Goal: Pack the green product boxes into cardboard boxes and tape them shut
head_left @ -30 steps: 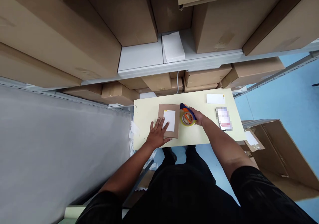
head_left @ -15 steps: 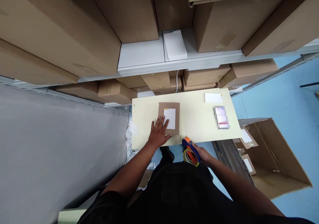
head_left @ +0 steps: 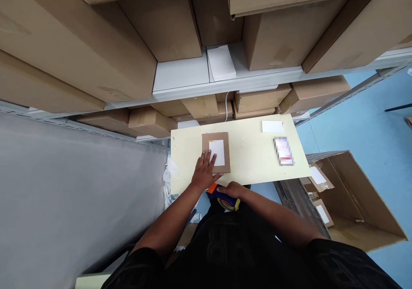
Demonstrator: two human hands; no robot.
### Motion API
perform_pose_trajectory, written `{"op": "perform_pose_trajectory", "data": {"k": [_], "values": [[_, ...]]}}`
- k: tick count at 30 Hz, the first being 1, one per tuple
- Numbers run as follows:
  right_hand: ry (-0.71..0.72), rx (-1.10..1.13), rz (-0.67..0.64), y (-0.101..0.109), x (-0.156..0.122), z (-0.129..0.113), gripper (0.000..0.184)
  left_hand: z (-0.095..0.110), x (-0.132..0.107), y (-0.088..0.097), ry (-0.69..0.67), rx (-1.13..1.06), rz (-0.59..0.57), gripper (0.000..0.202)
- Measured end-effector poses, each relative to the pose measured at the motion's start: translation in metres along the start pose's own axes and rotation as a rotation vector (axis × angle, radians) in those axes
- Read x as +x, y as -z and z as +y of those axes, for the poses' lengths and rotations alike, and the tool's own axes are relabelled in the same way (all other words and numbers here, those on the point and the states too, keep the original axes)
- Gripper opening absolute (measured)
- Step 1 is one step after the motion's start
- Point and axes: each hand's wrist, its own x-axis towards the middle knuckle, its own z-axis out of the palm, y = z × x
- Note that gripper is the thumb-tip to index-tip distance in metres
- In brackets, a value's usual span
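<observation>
A small brown cardboard box [head_left: 226, 152] with a white label [head_left: 218, 152] lies on the cream table [head_left: 247, 152], near its front edge. My left hand [head_left: 204, 170] rests flat on the box's lower left part, fingers spread, their tips over the label. In my right hand [head_left: 234, 190] is a blue and orange tape dispenser [head_left: 227, 199], gripped by its handle. The dispenser is just in front of the table edge, close below the box and my left hand. Its tape roll is partly hidden, and I cannot see whether it touches the box.
A white slip [head_left: 272, 127] and a pixelated item [head_left: 283, 151] lie at the table's right. Beyond stands a large open carton [head_left: 376, 203] with labelled parcels inside. Shelves ahead carry big cardboard boxes [head_left: 164, 27] and a white paper stack [head_left: 222, 62]. A grey wall [head_left: 80, 186] borders the left.
My right hand has brought the tape dispenser leftward, from beside the table's front edge to below the box, and turned it. My left hand stays on the box.
</observation>
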Motion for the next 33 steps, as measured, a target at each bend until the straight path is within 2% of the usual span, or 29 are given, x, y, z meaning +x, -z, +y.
{"op": "perform_pose_trajectory", "data": {"k": [2, 4, 7, 10, 13, 15, 17, 19, 22, 26, 29, 33], "values": [[0.054, 0.077, 0.033, 0.011, -0.006, 0.006, 0.048, -0.001, 0.000, 0.000, -0.003, -0.021, 0.000, 0.094], [0.061, 0.147, 0.074, 0.030, -0.016, 0.021, 0.049, -0.002, 0.000, 0.001, -0.002, -0.046, 0.001, 0.096], [-0.039, 0.177, 0.174, 0.064, -0.040, 0.047, 0.054, -0.003, 0.000, -0.001, 0.001, -0.073, 0.014, 0.098], [-0.102, 0.289, 0.249, 0.090, -0.066, 0.061, 0.057, -0.004, -0.001, -0.003, -0.004, -0.081, 0.033, 0.098], [-0.054, 0.506, 0.251, 0.108, -0.088, 0.055, 0.054, -0.005, -0.002, -0.005, -0.004, -0.084, 0.034, 0.099], [0.006, 0.638, 0.259, 0.120, -0.098, 0.039, 0.050, -0.006, -0.003, -0.003, -0.011, -0.103, 0.029, 0.100], [0.082, 0.714, 0.298, 0.133, -0.103, 0.013, 0.049, -0.008, -0.004, 0.000, -0.017, -0.132, 0.042, 0.096], [0.182, 0.735, 0.359, 0.149, -0.108, -0.024, 0.048, -0.011, -0.009, 0.005, 0.002, -0.162, 0.087, 0.084], [0.352, 0.702, 0.459, 0.173, -0.118, -0.094, 0.049, -0.013, -0.026, 0.012, 0.071, -0.217, 0.162, 0.064], [0.601, 0.618, 0.524, 0.193, -0.135, -0.196, 0.058, -0.018, -0.068, 0.010, 0.162, -0.324, 0.123, 0.053], [0.750, 0.350, 0.658, 0.199, -0.142, -0.264, 0.063, -0.024, -0.107, 0.005, 0.196, -0.378, 0.109, 0.049], [0.784, -0.317, 0.955, 0.201, -0.136, -0.342, 0.063, -0.040, -0.151, 0.006, 0.302, -0.406, 0.195, 0.044]]}}
